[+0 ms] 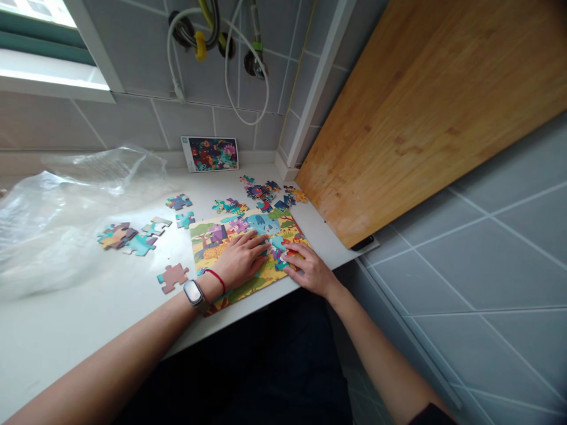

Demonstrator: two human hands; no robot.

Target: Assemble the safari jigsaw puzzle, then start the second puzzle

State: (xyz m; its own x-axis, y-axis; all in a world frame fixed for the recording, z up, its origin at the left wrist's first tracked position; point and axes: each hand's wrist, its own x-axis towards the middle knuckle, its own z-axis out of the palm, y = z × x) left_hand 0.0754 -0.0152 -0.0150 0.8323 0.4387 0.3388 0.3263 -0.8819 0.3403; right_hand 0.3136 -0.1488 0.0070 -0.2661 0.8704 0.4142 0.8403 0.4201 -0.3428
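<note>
A colourful picture board (243,289) with animals and trees lies at the counter's front edge. My left hand (239,257) rests flat on it, fingers stretched toward the right, with nothing held. On the board's right part, several puzzle pieces (277,251) in teal, purple and red lie between my two hands. My right hand (308,268) is bent over the right edge, its thumb and fingertips gripping a puzzle piece there; the fingers partly cover that piece. Beyond the board, loose puzzle pieces (263,192) form a pile.
More puzzle pieces (117,235) lie left of the board, with a brown piece (172,276) near my left wrist. Clear plastic wrap (57,224) spreads over the left counter. A picture card (212,154) leans on the back wall. A large wooden board (425,112) stands at the right.
</note>
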